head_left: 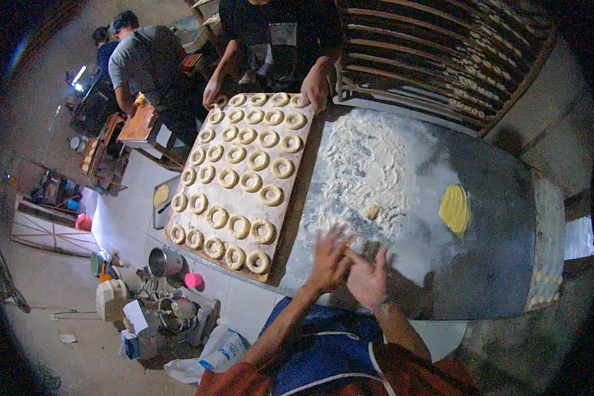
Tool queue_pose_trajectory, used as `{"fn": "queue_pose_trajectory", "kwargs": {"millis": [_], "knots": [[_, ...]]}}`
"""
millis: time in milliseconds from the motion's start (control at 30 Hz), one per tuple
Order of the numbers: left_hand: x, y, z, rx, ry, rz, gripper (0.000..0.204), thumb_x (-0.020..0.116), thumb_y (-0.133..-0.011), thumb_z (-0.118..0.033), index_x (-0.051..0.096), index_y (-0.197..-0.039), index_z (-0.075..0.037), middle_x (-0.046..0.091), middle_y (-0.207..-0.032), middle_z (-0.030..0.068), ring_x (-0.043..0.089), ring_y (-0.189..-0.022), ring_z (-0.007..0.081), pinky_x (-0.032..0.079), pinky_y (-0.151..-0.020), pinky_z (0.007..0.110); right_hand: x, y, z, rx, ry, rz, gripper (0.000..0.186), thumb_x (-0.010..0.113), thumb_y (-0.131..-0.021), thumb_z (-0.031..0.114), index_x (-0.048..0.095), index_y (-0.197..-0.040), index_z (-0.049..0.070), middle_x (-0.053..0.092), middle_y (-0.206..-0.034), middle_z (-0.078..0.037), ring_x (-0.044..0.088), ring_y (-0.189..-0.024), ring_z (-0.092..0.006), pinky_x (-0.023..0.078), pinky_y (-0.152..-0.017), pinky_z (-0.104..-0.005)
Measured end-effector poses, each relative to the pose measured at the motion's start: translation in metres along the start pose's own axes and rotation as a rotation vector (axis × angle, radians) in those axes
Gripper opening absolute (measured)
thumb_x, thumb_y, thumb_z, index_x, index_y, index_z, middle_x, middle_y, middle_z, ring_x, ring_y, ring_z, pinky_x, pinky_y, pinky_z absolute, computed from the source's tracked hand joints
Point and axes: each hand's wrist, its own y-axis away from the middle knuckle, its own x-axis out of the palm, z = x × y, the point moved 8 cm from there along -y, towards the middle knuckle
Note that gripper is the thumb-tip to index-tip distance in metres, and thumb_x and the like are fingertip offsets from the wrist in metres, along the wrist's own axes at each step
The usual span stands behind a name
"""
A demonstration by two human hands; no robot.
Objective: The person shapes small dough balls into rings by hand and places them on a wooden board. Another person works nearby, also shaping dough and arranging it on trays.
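Observation:
My left hand (330,261) and my right hand (368,280) meet above the near edge of the floured table (488,264). Their fingers are spread and slightly blurred, and they touch or overlap near the thumbs; I see nothing held in either. Just beyond them a small lump of dough (372,212) lies in a wide patch of white flour (363,158). To my left, a wooden board (270,214) carries several rows of ring-shaped dough pieces (258,160). Across the table, a person's hands (315,89) grip the board's far end.
A smooth yellow mass (454,209) sits on the table's right side. Slatted wooden racks (409,59) holding more dough stand at the back right. Pots (165,261), a pink cup (194,281) and a plastic bag (221,350) crowd the lower left. Another person (148,63) works at the back left.

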Motion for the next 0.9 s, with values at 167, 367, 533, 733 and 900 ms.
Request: {"fn": "queue_pose_trajectory", "kwargs": {"millis": [167, 367, 533, 733, 900], "knots": [[-0.053, 0.066, 0.031, -0.206, 0.111, -0.148, 0.036, 0.062, -0.077, 0.004, 0.060, -0.111, -0.004, 0.060, -0.107, 0.0183, 0.058, -0.101, 0.0382, 0.046, -0.089, 0.043, -0.019, 0.007, 0.012, -0.113, 1.043, -0.267, 0.067, 0.045, -0.096, 0.054, 0.045, -0.140, 0.003, 0.048, -0.142, -0.016, 0.039, -0.136, -0.0301, 0.031, -0.110, -0.0446], [-0.084, 0.140, 0.052, -0.361, 0.121, -0.180, 0.027, 0.062, -0.076, 0.005, 0.061, -0.102, -0.001, 0.064, -0.093, 0.0158, 0.063, -0.087, 0.0329, 0.051, -0.079, 0.039, -0.024, 0.024, 0.075, -0.550, 2.197, -0.618, 0.038, 0.066, -0.084, 0.015, 0.060, -0.121, 0.007, 0.063, -0.106, -0.015, 0.060, -0.101, -0.0334, 0.047, -0.092, -0.0442], [-0.101, 0.161, 0.076, -0.397, 0.163, -0.176, 0.023, 0.062, -0.077, 0.005, 0.062, -0.099, -0.002, 0.066, -0.093, 0.0152, 0.064, -0.086, 0.0339, 0.051, -0.079, 0.039, -0.007, -0.040, 0.130, -0.466, 2.682, -0.640, 0.025, 0.068, -0.084, 0.024, 0.065, -0.106, 0.013, 0.061, -0.093, -0.007, 0.061, -0.091, -0.0264, 0.053, -0.074, -0.0416], [-0.130, 0.170, 0.076, -0.230, 0.102, -0.137, 0.023, 0.064, -0.076, 0.002, 0.063, -0.098, -0.003, 0.066, -0.093, 0.0138, 0.062, -0.088, 0.0356, 0.048, -0.080, 0.042, 0.003, -0.060, 0.136, -0.338, 2.484, -0.736, 0.021, 0.066, -0.088, 0.032, 0.064, -0.100, 0.015, 0.067, -0.094, -0.008, 0.066, -0.083, -0.0296, 0.053, -0.068, -0.0431], [-0.088, 0.223, 0.129, -0.165, 0.143, -0.188, 0.020, 0.065, -0.076, -0.001, 0.064, -0.096, -0.004, 0.066, -0.095, 0.0136, 0.061, -0.090, 0.0347, 0.047, -0.081, 0.043, -0.168, 0.013, 0.207, -0.521, 2.156, -1.002, 0.027, 0.069, -0.086, 0.039, 0.064, -0.096, 0.014, 0.070, -0.095, -0.013, 0.069, -0.080, -0.0348, 0.054, -0.067, -0.0450]]}}
